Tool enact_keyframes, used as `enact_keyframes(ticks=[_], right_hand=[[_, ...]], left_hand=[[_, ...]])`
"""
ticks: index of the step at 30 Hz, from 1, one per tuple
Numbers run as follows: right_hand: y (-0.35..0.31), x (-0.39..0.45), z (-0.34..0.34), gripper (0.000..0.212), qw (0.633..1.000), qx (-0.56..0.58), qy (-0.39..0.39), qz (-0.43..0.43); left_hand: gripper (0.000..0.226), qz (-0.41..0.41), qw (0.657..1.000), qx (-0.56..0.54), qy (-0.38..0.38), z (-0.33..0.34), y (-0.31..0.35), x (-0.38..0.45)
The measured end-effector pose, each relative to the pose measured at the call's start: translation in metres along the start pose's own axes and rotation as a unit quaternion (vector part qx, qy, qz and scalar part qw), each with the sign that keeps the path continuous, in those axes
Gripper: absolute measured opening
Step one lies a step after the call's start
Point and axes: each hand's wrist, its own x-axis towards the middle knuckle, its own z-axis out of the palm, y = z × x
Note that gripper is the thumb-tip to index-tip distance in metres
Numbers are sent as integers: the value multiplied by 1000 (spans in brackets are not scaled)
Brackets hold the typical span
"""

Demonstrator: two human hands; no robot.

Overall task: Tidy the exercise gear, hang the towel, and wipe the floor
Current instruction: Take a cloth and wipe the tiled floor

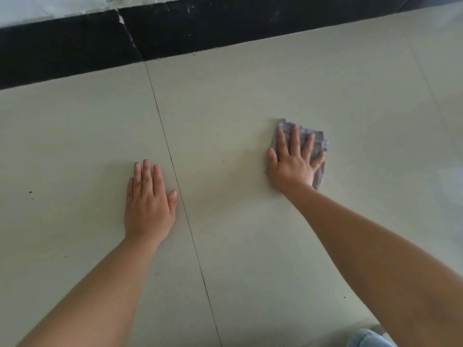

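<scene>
The right hand [294,162], fingers spread flat, is pressing a folded grey checked cloth [316,139] onto the pale tiled floor [250,96], ideally keeping even pressure, while the flat, empty left hand [149,204] is bracing beside the tile seam.

The pale tiled floor [250,96] — crossed by a thin dark grout line [160,121] — carries a crumpled grey cloth [314,141] under the right hand [293,166], the left hand [147,209] flat beside the line.

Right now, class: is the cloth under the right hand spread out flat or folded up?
Folded: the cloth is a small bunched pad, barely wider than the right hand pressing it to the floor.
</scene>
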Motion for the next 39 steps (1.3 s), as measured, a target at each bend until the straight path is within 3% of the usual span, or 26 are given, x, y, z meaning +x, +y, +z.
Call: enact_keyframes(ticks=[4,6,10,12,15,18,20,23,26,31,33,36,37,39], right_hand=[[-65,-24,23,52,980,-28,-25,-197],[-79,-53,49,50,957,-58,6,-283],[-19,-111,82,50,948,-89,-36,-302],[38,-126,82,49,956,-115,-24,-270],[98,-122,57,58,991,-82,-3,-108],[108,-77,26,53,994,23,18,106],[85,-46,13,52,991,47,32,119],[23,-40,23,52,999,31,12,-21],[-20,-93,69,48,978,-51,59,-194],[57,-180,115,49,949,-105,-18,-297],[95,-176,102,54,964,-116,-25,-240],[136,-136,68,61,998,-55,26,-32],[140,-118,53,57,998,-17,9,52],[125,-85,34,52,991,47,16,127]], left_hand=[[67,-7,1000,-11,-14,0,-15,-5],[66,-18,999,-21,-22,-5,-21,-2],[65,2,1000,-17,2,-13,-20,18],[69,14,999,-25,21,-14,-6,29],[69,35,999,-34,7,-10,25,35],[69,59,997,-36,-18,1,50,22],[68,73,996,-31,-38,10,54,10],[69,96,994,-20,-41,13,45,6],[70,111,993,-1,-49,9,35,13],[69,98,993,16,-59,7,40,12],[63,95,993,18,-68,7,42,11],[58,88,994,17,-70,9,45,7],[58,84,994,17,-72,9,47,5],[59,78,994,21,-77,9,49,3]])
